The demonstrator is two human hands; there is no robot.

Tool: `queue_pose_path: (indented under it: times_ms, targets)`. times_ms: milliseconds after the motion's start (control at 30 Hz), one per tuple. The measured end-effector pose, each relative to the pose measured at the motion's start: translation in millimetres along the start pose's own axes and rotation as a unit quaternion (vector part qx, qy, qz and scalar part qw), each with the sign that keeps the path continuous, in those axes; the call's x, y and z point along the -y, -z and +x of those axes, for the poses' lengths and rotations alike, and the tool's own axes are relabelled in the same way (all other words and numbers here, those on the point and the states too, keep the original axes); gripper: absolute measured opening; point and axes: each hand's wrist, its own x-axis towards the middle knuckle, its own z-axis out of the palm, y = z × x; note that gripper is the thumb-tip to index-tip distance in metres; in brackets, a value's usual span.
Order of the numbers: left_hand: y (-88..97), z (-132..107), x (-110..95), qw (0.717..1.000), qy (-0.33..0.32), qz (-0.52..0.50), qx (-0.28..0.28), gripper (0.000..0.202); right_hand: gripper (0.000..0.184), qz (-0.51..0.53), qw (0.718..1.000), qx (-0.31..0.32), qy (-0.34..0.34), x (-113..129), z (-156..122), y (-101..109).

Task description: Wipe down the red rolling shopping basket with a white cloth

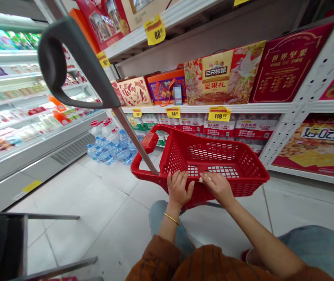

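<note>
A red rolling shopping basket [250, 160] with mesh walls stands before me on the tiled floor. Its long metal pull bar, topped by a grey loop handle [96, 78], leans up to the left. My left hand [179, 190] is closed over the basket's near rim, thumb toward the right and fingertips over the edge. Just right of it, my right hand [218, 188] rests at the same rim with its fingers closed. A small white, crumpled thing [201, 180] like tissue pokes out at its fingertips. The basket's lattice bottom shows between the walls.
Shelves ahead hold gift boxes [222, 74] over wrapped packs of bottled water [219, 127]. Large water bottles [111, 144] stand on the floor to the left. Beyond them runs an open chiller [58, 140]. A dark metal-framed object [3, 246] sits at the lower left.
</note>
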Motion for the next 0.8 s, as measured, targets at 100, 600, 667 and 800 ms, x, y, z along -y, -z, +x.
queue_pose_path:
  times_ms: [100, 600, 667, 800]
  targets:
    - [-0.7, 4.0, 1.7, 1.0, 0.01, -0.002, 0.003, 0.033, 0.033, 0.002, 1.0, 0.002, -0.017, 3.5, 7.0, -1.1]
    - [-2.5, 13.9, 15.5, 1.0, 0.0, -0.025, -0.011, 0.029, 0.036, -0.047, 0.999, 0.0, 0.012, 0.2, 9.9, -8.7]
    - [-2.8, 14.6, 17.3, 0.999, 0.001, -0.03, -0.013, 0.029, 0.035, -0.051, 0.999, -0.005, 0.016, -7.2, 5.4, -4.0]
    - [-4.0, 15.5, 19.5, 1.0, 0.001, -0.029, -0.01, 0.03, 0.031, -0.064, 0.998, -0.003, 0.016, -17.4, 0.1, 4.3]
